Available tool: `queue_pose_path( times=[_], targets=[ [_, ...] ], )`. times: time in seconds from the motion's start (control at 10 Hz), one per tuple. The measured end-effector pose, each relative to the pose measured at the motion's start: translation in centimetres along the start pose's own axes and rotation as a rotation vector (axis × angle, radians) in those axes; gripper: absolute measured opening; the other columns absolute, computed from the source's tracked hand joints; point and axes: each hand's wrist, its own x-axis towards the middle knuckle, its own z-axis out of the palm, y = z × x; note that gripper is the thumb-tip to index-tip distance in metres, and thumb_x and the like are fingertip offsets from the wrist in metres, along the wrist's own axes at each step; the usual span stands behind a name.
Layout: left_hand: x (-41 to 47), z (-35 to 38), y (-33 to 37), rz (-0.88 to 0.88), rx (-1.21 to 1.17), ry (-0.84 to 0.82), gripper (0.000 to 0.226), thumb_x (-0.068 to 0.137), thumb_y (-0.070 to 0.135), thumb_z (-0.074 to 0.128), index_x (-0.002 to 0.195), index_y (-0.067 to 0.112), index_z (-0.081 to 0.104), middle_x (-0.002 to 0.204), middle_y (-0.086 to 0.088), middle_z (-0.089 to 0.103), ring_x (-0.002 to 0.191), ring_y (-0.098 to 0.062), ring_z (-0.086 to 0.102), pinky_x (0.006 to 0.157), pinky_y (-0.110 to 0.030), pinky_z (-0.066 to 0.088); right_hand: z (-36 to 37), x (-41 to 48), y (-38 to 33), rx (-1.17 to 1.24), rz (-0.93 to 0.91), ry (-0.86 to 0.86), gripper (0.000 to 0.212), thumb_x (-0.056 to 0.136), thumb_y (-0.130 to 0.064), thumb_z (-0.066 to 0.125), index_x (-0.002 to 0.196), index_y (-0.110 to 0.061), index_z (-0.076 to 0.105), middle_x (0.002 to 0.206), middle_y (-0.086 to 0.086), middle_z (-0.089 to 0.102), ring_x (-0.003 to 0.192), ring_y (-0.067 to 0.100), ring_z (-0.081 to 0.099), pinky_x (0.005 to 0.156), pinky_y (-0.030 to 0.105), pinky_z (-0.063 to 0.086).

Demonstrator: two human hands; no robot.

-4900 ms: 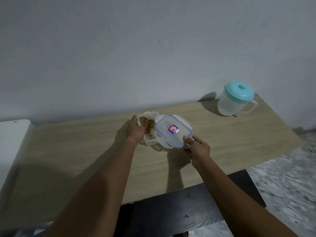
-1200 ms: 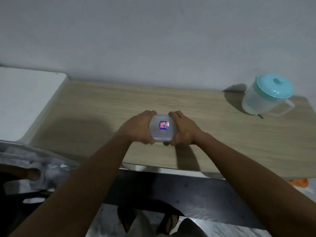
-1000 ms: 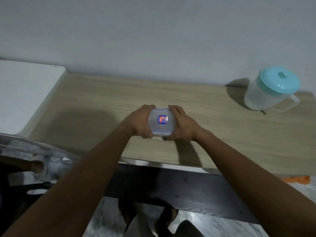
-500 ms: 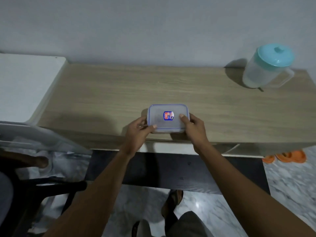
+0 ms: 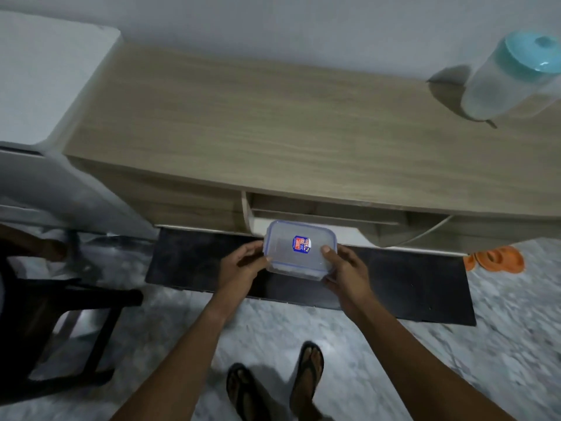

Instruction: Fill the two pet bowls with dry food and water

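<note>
A clear plastic food container (image 5: 299, 247) with a blue-rimmed lid and a red-and-blue sticker is held in the air in front of the wooden cabinet's (image 5: 273, 123) lower shelves. My left hand (image 5: 241, 265) grips its left side and my right hand (image 5: 346, 271) grips its right side, thumb on the lid. The lid is closed. A translucent water jug (image 5: 513, 74) with a teal lid stands at the cabinet top's far right. No pet bowls are in view.
A white appliance (image 5: 45, 74) stands left of the cabinet. A black mat (image 5: 403, 284) lies on the marble floor below the shelves. A dark chair (image 5: 54, 317) is at the left. Orange slippers (image 5: 494, 258) lie at the right. My sandalled feet (image 5: 273, 387) show below.
The lid went onto the container and both hands closed it. They then lifted it off the cabinet top and brought it down in front of the shelves. The view tilted downward.
</note>
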Motion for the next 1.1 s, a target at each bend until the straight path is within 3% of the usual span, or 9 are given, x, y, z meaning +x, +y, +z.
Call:
queue_pose_path(
  times=[0.1, 0.2, 0.3, 0.4, 0.6, 0.7, 0.8, 1.0, 1.1],
  targets=[
    [4.4, 1.1, -1.2, -0.027, -0.036, 0.066, 0.027, 0.086, 0.012, 0.072, 0.112, 0.022, 0.072, 0.100, 0.005, 0.074, 0.094, -0.010, 0.067, 0.078, -0.025, 0.054, 1.6, 4.1, 0.1, -0.001, -0.013, 0.024, 0.034, 0.087, -0.017, 0.078, 0.117, -0.005, 0.067, 0.102, 0.020, 0.075, 0.086, 0.031, 0.065, 0.077, 0.045, 0.050],
    [9.5, 2.5, -3.1, -0.020, -0.183, 0.177, 0.027, 0.088, 0.007, 0.071, 0.115, 0.011, 0.070, 0.107, -0.010, 0.073, 0.098, -0.020, 0.067, 0.083, -0.026, 0.055, 3.6, 9.8, 0.2, 0.000, -0.065, 0.044, 0.022, 0.086, -0.017, 0.079, 0.105, -0.014, 0.068, 0.083, 0.012, 0.068, 0.081, 0.029, 0.056, 0.069, 0.040, 0.046],
    [13.5, 3.6, -4.8, 0.067, -0.234, 0.270, 0.027, 0.085, 0.007, 0.073, 0.112, 0.010, 0.072, 0.106, -0.007, 0.074, 0.102, -0.018, 0.069, 0.096, -0.031, 0.053, 5.0, 14.7, 0.7, -0.045, -0.117, 0.004, 0.016, 0.088, -0.019, 0.077, 0.100, -0.019, 0.066, 0.090, 0.005, 0.065, 0.086, 0.023, 0.058, 0.071, 0.036, 0.051],
    [16.4, 4.1, -6.5, 0.152, -0.218, 0.327, 0.029, 0.088, 0.008, 0.071, 0.116, 0.012, 0.071, 0.109, -0.003, 0.075, 0.107, -0.020, 0.069, 0.102, -0.037, 0.052, 5.9, 17.5, 1.5, -0.033, -0.122, -0.036, 0.014, 0.091, -0.008, 0.070, 0.103, -0.014, 0.070, 0.088, -0.001, 0.068, 0.082, 0.013, 0.062, 0.085, 0.038, 0.057],
    [18.9, 4.6, -6.9, 0.214, -0.217, 0.368, 0.047, 0.088, 0.010, 0.072, 0.132, 0.001, 0.058, 0.123, -0.006, 0.067, 0.115, -0.020, 0.065, 0.106, -0.040, 0.049, 6.7, 20.1, 3.6, 0.104, -0.119, 0.020, 0.011, 0.089, -0.010, 0.072, 0.100, -0.009, 0.071, 0.072, -0.001, 0.059, 0.066, 0.009, 0.056, 0.083, 0.032, 0.057],
    [19.1, 4.9, -6.4, 0.224, -0.164, 0.397, 0.049, 0.087, 0.008, 0.072, 0.133, -0.002, 0.056, 0.130, -0.011, 0.065, 0.115, -0.018, 0.063, 0.104, -0.031, 0.048, 7.0, 20.2, 3.8, 0.075, -0.136, 0.064, 0.014, 0.090, -0.021, 0.074, 0.092, -0.013, 0.063, 0.073, 0.001, 0.053, 0.064, 0.010, 0.050, 0.074, 0.031, 0.047],
    [19.0, 5.3, -5.9, 0.232, -0.119, 0.408, 0.054, 0.088, 0.011, 0.072, 0.137, -0.001, 0.052, 0.136, -0.011, 0.061, 0.122, -0.017, 0.059, 0.102, -0.023, 0.043, 7.4, 20.0, 3.6, 0.065, -0.136, 0.046, 0.006, 0.092, -0.024, 0.070, 0.091, -0.019, 0.073, 0.068, 0.000, 0.047, 0.061, 0.012, 0.044, 0.075, 0.033, 0.041],
    [18.8, 5.3, -5.0, 0.219, -0.098, 0.361, 0.053, 0.093, 0.015, 0.065, 0.141, 0.001, 0.047, 0.141, -0.010, 0.057, 0.127, -0.022, 0.057, 0.110, -0.031, 0.042, 8.1, 20.2, 2.4, -0.018, -0.136, 0.022, 0.013, 0.096, -0.034, 0.066, 0.097, -0.021, 0.070, 0.073, 0.000, 0.055, 0.070, 0.014, 0.047, 0.077, 0.033, 0.045],
    [17.9, 5.0, -4.7, 0.189, -0.033, 0.338, 0.053, 0.092, 0.016, 0.066, 0.142, 0.007, 0.049, 0.139, -0.001, 0.057, 0.126, -0.016, 0.055, 0.106, -0.023, 0.040, 8.0, 20.0, 2.7, -0.008, -0.175, 0.054, 0.017, 0.097, -0.035, 0.063, 0.104, -0.022, 0.070, 0.071, -0.002, 0.055, 0.077, 0.017, 0.051, 0.078, 0.033, 0.048]
  ],
)
